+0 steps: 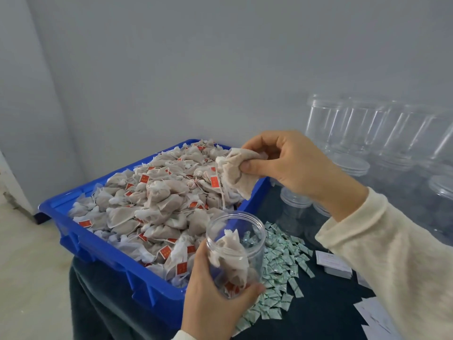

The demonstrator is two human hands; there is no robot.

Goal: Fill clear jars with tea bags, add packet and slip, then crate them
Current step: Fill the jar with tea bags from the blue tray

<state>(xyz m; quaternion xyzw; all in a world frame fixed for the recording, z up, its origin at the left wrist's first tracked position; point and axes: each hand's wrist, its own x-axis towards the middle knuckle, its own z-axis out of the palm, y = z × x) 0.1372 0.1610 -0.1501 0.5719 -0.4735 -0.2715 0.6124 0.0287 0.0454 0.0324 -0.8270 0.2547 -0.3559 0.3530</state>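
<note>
Nearest to us, our left hand [213, 298] wraps its fingers and thumb around the lower part of a clear round plastic jar [236, 251], which has a wide open mouth and is tilted a little toward the tray. Inside it we see a few soft, crumpled tea bags of thin whitish mesh with brownish filling, and it looks far from full. So we judge that the filling step is in hand, still early for this jar.

Our right hand [286, 165] is higher, well apart from the left one, and pinches another tea bag [236, 175] between thumb and fingers. Its thin string hangs down with a small red paper tag [214, 182] toward the jar mouth. The next move probably calls for bringing this bag over the opening and letting it go so that string and tag also fall inside; the bag is light and limp, so it may catch on the rim.

Behind the jar stands a blue rectangular plastic tray [103, 251], heaped with the same mesh bags and red tags. Right of the jar, on a dark cloth [326, 312], lies a loose pile of small green-and-white packets [279, 263], and further right some white paper slips [333, 263]. Along the grey wall stand empty clear jars with lids [353, 126]. We cannot see any crate for the finished jars.
</note>
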